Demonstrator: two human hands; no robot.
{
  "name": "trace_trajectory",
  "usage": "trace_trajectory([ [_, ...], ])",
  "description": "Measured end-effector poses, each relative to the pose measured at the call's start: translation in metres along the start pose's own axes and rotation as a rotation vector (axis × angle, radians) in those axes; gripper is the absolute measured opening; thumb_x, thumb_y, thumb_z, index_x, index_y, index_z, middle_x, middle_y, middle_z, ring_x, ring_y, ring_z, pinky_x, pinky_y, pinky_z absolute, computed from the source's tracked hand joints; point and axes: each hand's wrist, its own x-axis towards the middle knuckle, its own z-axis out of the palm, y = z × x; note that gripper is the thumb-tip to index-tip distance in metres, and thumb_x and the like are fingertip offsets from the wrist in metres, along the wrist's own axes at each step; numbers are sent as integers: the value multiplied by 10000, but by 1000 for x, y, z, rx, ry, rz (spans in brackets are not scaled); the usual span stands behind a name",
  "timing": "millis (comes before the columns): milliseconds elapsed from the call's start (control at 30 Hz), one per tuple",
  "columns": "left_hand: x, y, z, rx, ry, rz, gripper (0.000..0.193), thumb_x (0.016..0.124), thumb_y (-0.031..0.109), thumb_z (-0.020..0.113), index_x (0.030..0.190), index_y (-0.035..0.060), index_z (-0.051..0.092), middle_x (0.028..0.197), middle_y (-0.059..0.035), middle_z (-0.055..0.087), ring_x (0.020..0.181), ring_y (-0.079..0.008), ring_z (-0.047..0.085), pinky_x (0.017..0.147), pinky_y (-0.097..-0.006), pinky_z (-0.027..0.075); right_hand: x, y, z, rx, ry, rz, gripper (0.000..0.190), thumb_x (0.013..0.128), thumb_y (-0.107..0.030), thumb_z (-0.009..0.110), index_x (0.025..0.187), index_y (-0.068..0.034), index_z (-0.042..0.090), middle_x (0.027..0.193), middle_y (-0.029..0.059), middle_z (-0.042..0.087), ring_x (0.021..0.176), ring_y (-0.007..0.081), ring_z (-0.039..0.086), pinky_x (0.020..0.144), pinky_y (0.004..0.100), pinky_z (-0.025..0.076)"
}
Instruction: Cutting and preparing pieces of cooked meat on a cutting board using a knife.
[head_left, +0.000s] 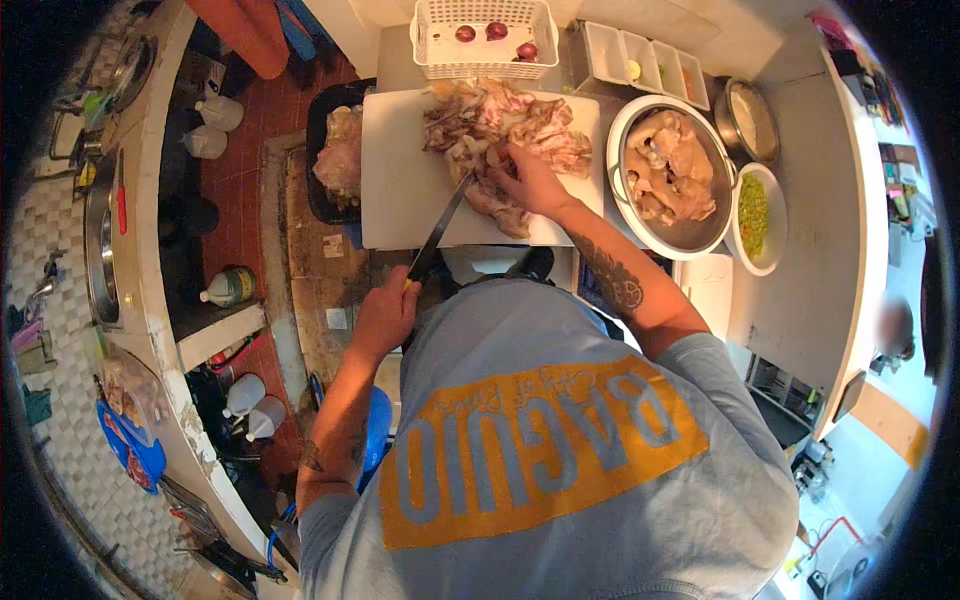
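My left hand (388, 311) grips the handle of a kitchen knife (442, 229); its blade slants up to the right, with the tip at a piece of pale brown meat. On that meat (499, 208) press the bent fingers of my right hand (525, 178), which partly hide it. More meat pieces (480, 105), folded and fatty, lie heaped along the upper part of the white cutting board (397, 202). Right of the board, a white-rimmed basin holds a metal pot (660, 231) with larger pale meat pieces (671, 161) in it.
A black tub (315, 202) of meat stands left of the board. Behind the board is a white plastic basket (487, 66) with several red onions (496, 31). Ingredient containers (607, 56), a metal bowl (746, 120) and a bowl of chopped greens (752, 214) stand at right, beside a wall.
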Motion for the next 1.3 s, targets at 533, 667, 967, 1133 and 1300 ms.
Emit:
trace_trajectory([
  [533, 4, -4, -28, 206, -28, 141, 275, 968, 275, 565, 1169, 87, 560, 929, -242, 678, 900, -453, 640, 737, -554, 503, -77, 0, 19, -194, 214, -142, 405, 731, -224, 820, 1049, -60, 631, 1037, 167, 563, 967, 388, 553, 826, 452, 473],
  [667, 14, 0, -34, 199, -53, 208, 278, 977, 286, 552, 1172, 89, 569, 918, -236, 682, 888, -457, 643, 737, -559, 504, -82, 4, 11, -323, 334, -266, 373, 740, -161, 800, 1060, -53, 640, 1051, 150, 575, 983, 371, 560, 845, 446, 480],
  [967, 32, 37, -44, 334, -279, 63, 221, 995, 248, 509, 1094, 52, 491, 870, -299, 659, 875, -493, 637, 752, -604, 483, -83, 1, 12, -200, 226, -188, 357, 789, -92, 730, 1132, -87, 631, 1036, 139, 589, 949, 361, 606, 799, 432, 532],
  [1133, 51, 44, -23, 350, -266, 131, 195, 995, 216, 499, 1058, 35, 469, 850, -306, 654, 851, -513, 631, 737, -599, 492, -81, 12, 16, -217, 220, -210, 378, 783, -88, 710, 1152, -83, 624, 1027, 149, 601, 947, 368, 608, 797, 449, 537],
  [1300, 63, 56, -5, 384, -267, 135, 191, 995, 201, 494, 1053, 21, 468, 827, -301, 654, 834, -509, 639, 721, -591, 502, -82, 21, 24, -205, 233, -169, 348, 798, -93, 696, 1139, -73, 627, 1083, 148, 625, 987, 373, 609, 853, 453, 533],
])
